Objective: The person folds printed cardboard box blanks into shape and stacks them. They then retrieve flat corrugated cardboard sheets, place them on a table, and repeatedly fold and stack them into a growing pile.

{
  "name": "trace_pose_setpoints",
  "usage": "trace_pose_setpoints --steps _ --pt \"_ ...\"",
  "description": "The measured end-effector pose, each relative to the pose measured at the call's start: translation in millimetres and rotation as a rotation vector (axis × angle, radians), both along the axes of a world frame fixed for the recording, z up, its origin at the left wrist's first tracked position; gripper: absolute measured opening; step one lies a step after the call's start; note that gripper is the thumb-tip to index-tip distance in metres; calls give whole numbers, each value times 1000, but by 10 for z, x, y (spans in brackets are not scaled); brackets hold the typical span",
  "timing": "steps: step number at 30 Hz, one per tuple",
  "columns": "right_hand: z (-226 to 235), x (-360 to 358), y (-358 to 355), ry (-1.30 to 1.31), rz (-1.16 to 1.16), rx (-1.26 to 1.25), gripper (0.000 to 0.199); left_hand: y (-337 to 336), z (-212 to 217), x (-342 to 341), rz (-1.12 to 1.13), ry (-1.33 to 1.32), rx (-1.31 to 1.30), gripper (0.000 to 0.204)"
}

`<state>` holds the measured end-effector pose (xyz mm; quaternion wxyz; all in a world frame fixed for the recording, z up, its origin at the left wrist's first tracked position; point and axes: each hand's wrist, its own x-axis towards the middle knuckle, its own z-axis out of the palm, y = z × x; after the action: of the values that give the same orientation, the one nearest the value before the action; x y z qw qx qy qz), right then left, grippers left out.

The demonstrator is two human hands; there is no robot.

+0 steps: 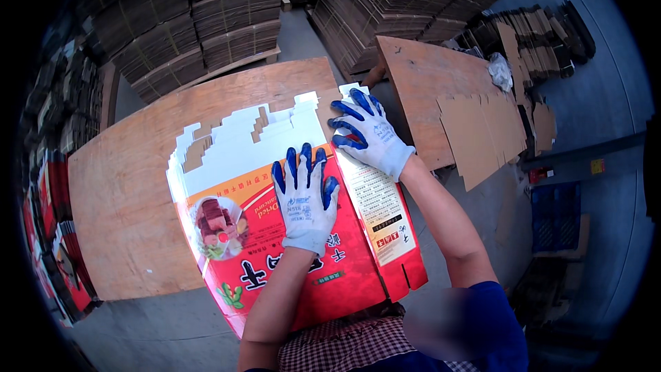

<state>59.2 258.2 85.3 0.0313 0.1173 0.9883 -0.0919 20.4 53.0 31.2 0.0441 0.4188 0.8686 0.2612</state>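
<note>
Both hands in white work gloves with blue fingertips, palms down. Stack of flat printed carton blanks [348,272], red with white flaps [237,145], lies directly under both. Left hand [303,200]: fingers spread, pressed lightly flat on the top blank, grasping nothing; it rests just right of a printed plate of food. Right hand [370,134]: released too, fingers parted and slightly bent over the stack's far right part, ahead and to the right of the left hand (the two are near each other, not touching).

Edges: beyond the left hand the white flaps end in an uneven, stepped line. On the near side of the left hand, the blanks overhang the near edge of the plywood surface [124,213]. Below the right hand, a white text panel [381,210] runs toward the person along the stack's right side.

Room: plywood stretches well out to the left of the left hand, with a strip beyond the flaps. To the right of the right hand, a gap showing floor [441,210], then a second wooden board [420,89] bearing brown cardboard sheets [478,131]. Well beyond both hands, tall cardboard piles [365,17] bound that side.
</note>
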Motion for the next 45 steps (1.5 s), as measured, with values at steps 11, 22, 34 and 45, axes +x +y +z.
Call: trace_pose_setpoints --steps 11,22,34,45 --pt "-119 46 -319 12 -152 147 46 3 137 25 -44 11 20 47" --pt "-194 685 -979 2 -137 301 61 55 24 30 -15 79 -11 45" --pt "-151 2732 -768 97 -528 -181 82 98 -63 30 -9 106 -36 58" --pt "-1978 3438 2310 -431 -1233 155 91 62 99 79 -35 107 30 58"
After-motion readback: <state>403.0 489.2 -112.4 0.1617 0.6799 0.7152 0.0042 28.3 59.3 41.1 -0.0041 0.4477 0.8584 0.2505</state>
